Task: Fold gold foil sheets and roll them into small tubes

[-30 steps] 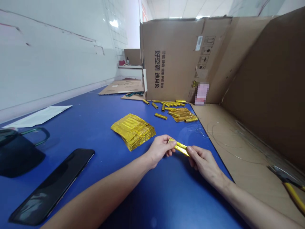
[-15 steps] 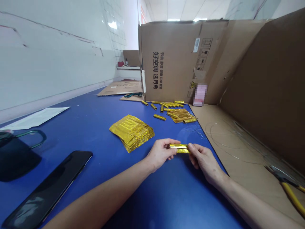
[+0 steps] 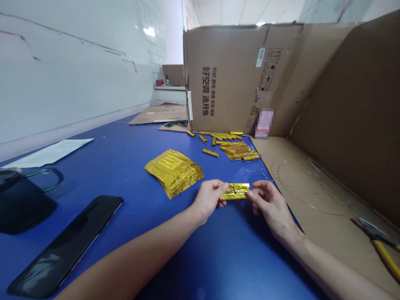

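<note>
A folded gold foil piece (image 3: 237,195) is held just above the blue table. My left hand (image 3: 206,199) grips its left end, the thumb on top and the fingers underneath. At the lower right corner, the thumb of my right hand (image 3: 272,208) presses on the foil, with the other fingers curled behind. The foil's two long sides are folded inward, and a small dark gap shows in the middle. Left of my hands lies a fanned stack of gold foil sheets (image 3: 175,171). Beyond them are several small rolled gold foil tubes (image 3: 211,153).
A phone (image 3: 67,246) and a dark mug (image 3: 26,204) lie at the left, near white paper (image 3: 53,152). Cardboard (image 3: 231,75) walls off the back and right. Pliers (image 3: 379,246) and thin wire (image 3: 300,206) rest on the right-hand cardboard.
The foil piece has been opened flatter and tilted, showing more of its face. My left thumb has moved onto its top, and my right fingers have lifted off the upper edge.
</note>
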The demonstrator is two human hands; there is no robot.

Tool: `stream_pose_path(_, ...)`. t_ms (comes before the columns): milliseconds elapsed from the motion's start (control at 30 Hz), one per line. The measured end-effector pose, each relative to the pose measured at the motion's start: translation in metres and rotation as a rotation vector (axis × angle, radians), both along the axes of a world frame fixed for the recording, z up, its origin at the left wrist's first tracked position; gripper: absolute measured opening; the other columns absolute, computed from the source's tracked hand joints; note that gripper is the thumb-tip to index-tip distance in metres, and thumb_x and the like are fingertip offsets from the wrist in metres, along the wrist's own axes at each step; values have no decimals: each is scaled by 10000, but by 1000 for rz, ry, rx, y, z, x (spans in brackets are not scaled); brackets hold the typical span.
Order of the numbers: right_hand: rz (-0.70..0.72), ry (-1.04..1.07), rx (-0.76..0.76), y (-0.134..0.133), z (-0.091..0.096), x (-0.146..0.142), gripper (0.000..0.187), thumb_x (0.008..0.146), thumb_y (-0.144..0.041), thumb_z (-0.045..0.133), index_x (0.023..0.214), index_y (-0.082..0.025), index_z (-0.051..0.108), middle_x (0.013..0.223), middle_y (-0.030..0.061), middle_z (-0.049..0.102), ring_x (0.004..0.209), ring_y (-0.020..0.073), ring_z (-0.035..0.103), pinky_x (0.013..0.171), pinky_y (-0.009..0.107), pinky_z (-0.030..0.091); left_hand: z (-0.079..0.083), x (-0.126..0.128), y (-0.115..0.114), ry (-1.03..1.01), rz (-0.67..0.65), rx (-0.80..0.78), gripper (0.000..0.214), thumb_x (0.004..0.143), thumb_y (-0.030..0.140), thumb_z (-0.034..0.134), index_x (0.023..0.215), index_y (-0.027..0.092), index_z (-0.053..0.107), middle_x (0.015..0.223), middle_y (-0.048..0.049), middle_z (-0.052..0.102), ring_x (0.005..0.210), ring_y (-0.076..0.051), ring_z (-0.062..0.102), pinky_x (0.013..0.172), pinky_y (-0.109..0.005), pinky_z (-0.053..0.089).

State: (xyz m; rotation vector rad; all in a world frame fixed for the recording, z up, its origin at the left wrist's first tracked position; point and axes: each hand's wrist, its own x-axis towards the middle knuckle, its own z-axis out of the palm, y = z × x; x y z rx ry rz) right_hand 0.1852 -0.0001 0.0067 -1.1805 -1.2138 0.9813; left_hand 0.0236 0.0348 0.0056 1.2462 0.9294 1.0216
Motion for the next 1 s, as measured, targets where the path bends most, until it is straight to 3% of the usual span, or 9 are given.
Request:
stream_pose_path(200,24,-74,-44,-2,6,-2,284,637,-397,642,733,-184,481,552,-62,474,384,58,396,368,206,313,0,2,-2,-40,37,-15,278,719,398,547,689,124,509,478,24,498,390,-66,461,385,-164,339)
stream_pose_path(533,26,-128,-36,-3,4,-1,272,663,-412,619,645,-175,487,498,-54,461,376,56,386,365,199,303,5,5,-10,-123,-74,-90,240,709,295,557,858,122,482,645,-26,586,423,-87,549,386,-167,377)
stream_pose_path(633,6,-77,-26,-2,2,-1,278,660,-413,627,697,-187,469,515,-62,458,374,58,393,362,197,313,6,6,-10,-120,-78,-98,176,712,225,535,841,124,470,626,-8,572,412,-81,542,385,-168,384)
stream_pose_path(767,-44,-43,44,0,2,1,352,645,-410,641,878,-211,470,709,-17,538,490,98,469,409,219,368,5,6,-10,-61,-94,-115,110,703,137,493,809,128,469,535,24,537,386,-79,524,369,-161,373)
stream_pose_path(900,-10,-239,-10,0,3,2,285,655,-444,610,709,-172,541,628,-5,532,507,112,441,469,246,366,6,6,-10,-34,-116,-107,122,672,79,477,783,127,492,438,48,494,354,-78,494,359,-160,368)
stream_pose_path(1000,7,-274,-23,0,3,3,282,672,-450,587,640,-176,525,540,-27,495,483,109,421,470,245,340,8,6,-10,-28,-100,-90,150,667,55,458,792,126,498,442,54,489,354,-70,482,365,-161,370)
